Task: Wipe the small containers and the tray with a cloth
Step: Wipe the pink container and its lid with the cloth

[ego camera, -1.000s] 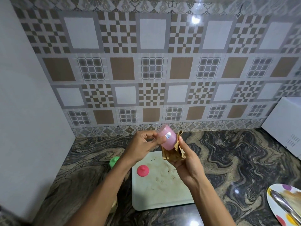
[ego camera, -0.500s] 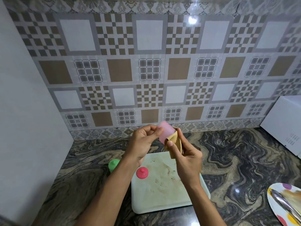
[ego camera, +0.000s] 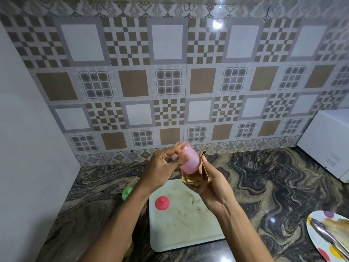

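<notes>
My left hand (ego camera: 166, 165) pinches a small pink container (ego camera: 189, 160) by its upper end and holds it tilted above the counter. My right hand (ego camera: 211, 183) grips a folded brown cloth (ego camera: 196, 176) pressed against the container's lower side. Below them lies a white tray (ego camera: 181, 233) with brown smears and crumbs on its surface. A red lid (ego camera: 162, 203) sits on the tray's left part. A green container (ego camera: 127, 193) stands on the counter just left of the tray, partly hidden by my left forearm.
The dark marbled counter (ego camera: 264, 186) meets a patterned tile wall at the back and a plain white wall at the left. A white appliance (ego camera: 328, 142) stands at the right. A dotted plate (ego camera: 321, 235) with metal tongs (ego camera: 328, 239) lies at the lower right.
The pink container has turned in my left hand's fingers, and the cloth in my right hand has shifted along its side. Both hands stay above the tray's far edge.
</notes>
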